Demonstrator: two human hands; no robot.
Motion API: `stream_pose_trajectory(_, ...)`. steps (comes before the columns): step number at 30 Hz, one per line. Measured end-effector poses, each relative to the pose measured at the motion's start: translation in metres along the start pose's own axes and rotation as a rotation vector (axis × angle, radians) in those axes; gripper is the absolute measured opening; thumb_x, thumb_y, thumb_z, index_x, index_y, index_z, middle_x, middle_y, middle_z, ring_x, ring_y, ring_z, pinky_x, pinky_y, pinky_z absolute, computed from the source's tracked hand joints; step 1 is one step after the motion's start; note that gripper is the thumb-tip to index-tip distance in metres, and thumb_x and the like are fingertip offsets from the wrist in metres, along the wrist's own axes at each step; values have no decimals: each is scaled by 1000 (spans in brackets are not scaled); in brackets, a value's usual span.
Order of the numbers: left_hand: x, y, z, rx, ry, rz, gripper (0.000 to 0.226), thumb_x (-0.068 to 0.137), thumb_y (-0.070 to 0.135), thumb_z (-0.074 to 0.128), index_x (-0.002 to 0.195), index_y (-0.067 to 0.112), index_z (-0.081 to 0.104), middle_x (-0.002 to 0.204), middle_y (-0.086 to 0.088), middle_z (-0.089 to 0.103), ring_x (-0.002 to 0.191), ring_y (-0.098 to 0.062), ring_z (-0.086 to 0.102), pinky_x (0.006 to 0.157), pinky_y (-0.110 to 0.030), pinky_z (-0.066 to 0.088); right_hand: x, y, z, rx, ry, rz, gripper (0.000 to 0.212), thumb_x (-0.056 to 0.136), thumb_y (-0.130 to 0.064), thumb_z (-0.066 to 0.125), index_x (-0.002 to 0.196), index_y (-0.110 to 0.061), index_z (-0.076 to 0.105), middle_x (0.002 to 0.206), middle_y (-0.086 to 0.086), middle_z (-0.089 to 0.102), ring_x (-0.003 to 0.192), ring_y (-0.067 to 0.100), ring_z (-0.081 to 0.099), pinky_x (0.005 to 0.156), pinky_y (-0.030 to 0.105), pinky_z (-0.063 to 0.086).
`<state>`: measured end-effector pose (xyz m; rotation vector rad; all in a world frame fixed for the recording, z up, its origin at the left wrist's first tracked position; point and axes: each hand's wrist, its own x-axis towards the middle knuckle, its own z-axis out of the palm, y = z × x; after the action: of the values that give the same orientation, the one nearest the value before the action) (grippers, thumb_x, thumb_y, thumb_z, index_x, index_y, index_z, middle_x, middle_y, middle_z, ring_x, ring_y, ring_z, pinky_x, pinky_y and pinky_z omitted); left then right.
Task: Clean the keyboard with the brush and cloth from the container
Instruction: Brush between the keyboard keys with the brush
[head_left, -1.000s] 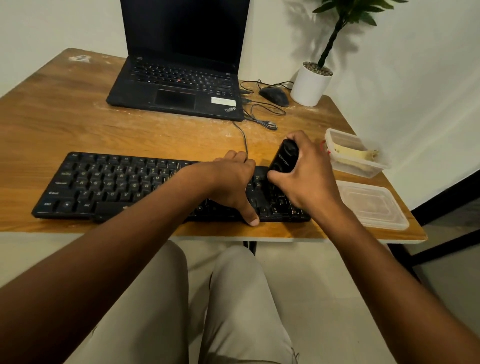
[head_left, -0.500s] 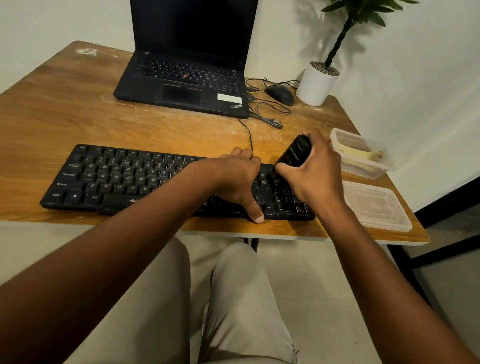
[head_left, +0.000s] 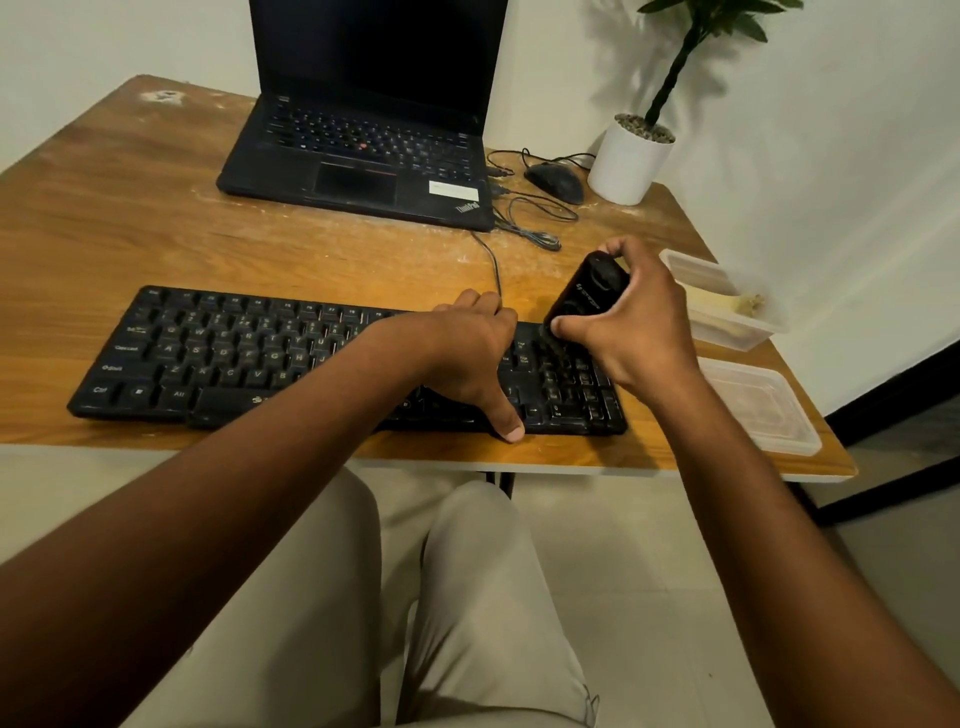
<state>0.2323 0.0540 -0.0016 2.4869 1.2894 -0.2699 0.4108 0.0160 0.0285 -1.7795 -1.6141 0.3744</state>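
A black keyboard (head_left: 218, 353) lies along the near edge of the wooden desk. My right hand (head_left: 636, 325) grips a black brush (head_left: 587, 293), tilted, its lower end down on the keys at the keyboard's right end. My left hand (head_left: 467, 353) holds the keyboard just left of the brush, fingers curled over its far edge and thumb pressed on its front edge. A clear plastic container (head_left: 727, 312) with a pale cloth (head_left: 748, 302) inside stands to the right of my right hand.
The container's clear lid (head_left: 763, 410) lies at the desk's near right corner. An open black laptop (head_left: 363, 156) sits at the back, with a black mouse (head_left: 556, 182), loose cables (head_left: 535, 218) and a white plant pot (head_left: 628, 161) to its right.
My right hand has moved the brush a little away from me over the right-end keys. My left hand has stayed on the keyboard.
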Motion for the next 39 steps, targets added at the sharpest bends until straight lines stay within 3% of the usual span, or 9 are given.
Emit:
stream_pose_trajectory(2, 0, 1, -1, -2, -2, -2, 129, 59, 76, 83, 158, 18, 24, 156, -5, 27, 144, -26, 25, 118, -49, 36, 1, -2, 1, -12, -53, -18, 64, 66, -16, 93, 112, -31, 51, 87, -19, 57, 75, -4, 56, 52, 4, 42)
stream_pose_trajectory(5, 0, 0, 0, -1, -3, 6, 129, 59, 76, 83, 158, 17, 24, 156, -6, 26, 145, -27, 25, 118, -49, 36, -12, 4, -7, -31, -139, -49, 62, 67, -15, 93, 112, -28, 53, 88, -17, 60, 73, -4, 59, 57, 6, 46)
stream_pose_trajectory(10, -1, -2, 1, -7, 1, 13, 129, 60, 76, 82, 158, 16, 24, 157, -6, 26, 146, -27, 24, 119, -50, 35, -29, 12, -39, -77, -294, -83, 61, 64, -16, 95, 110, -30, 57, 98, -13, 64, 84, -3, 65, 58, 12, 50)
stream_pose_trajectory(15, -2, 0, 0, -8, 1, 13, 128, 61, 75, 83, 158, 16, 24, 156, -5, 26, 145, -26, 24, 119, -48, 35, -21, 8, -29, -25, -46, -77, 60, 64, -23, 94, 110, -34, 58, 102, -15, 64, 93, 0, 62, 74, 22, 53)
stream_pose_trajectory(20, -2, 0, -1, 2, -5, 12, 131, 61, 75, 82, 160, 16, 21, 159, -4, 25, 147, -26, 22, 120, -49, 34, -21, 9, 10, 54, 48, -32, 53, 65, -24, 90, 108, -32, 60, 93, -17, 62, 86, -5, 59, 65, 9, 46)
stream_pose_trajectory(25, -1, -1, -1, -1, -10, 13, 131, 60, 76, 82, 159, 16, 21, 158, -5, 25, 146, -26, 23, 120, -50, 34, -17, 39, -17, -76, 130, 97, 59, 71, -24, 90, 121, -31, 59, 105, -10, 62, 95, 12, 62, 70, 20, 49)
stream_pose_trajectory(29, -1, -1, -1, -2, -10, 15, 131, 60, 76, 82, 159, 16, 22, 157, -5, 26, 145, -26, 24, 119, -49, 35, -14, 40, -24, -96, 229, 93, 59, 70, -27, 90, 120, -28, 59, 101, -11, 60, 92, 12, 60, 71, 22, 49)
stream_pose_trajectory(33, -1, 0, -2, 4, -7, 10, 130, 60, 76, 82, 159, 16, 22, 156, -5, 26, 145, -26, 24, 118, -48, 35, -16, 18, 4, 8, 174, 37, 52, 68, -27, 88, 110, -31, 59, 94, -14, 61, 82, -1, 59, 56, 7, 41)
stream_pose_trajectory(39, -1, 0, -2, 5, -13, 13, 132, 61, 76, 82, 160, 16, 20, 158, -5, 25, 146, -26, 23, 119, -48, 35, -15, 33, -6, -66, 107, 27, 56, 72, -23, 88, 118, -32, 58, 99, -13, 60, 89, 8, 61, 63, 15, 45)
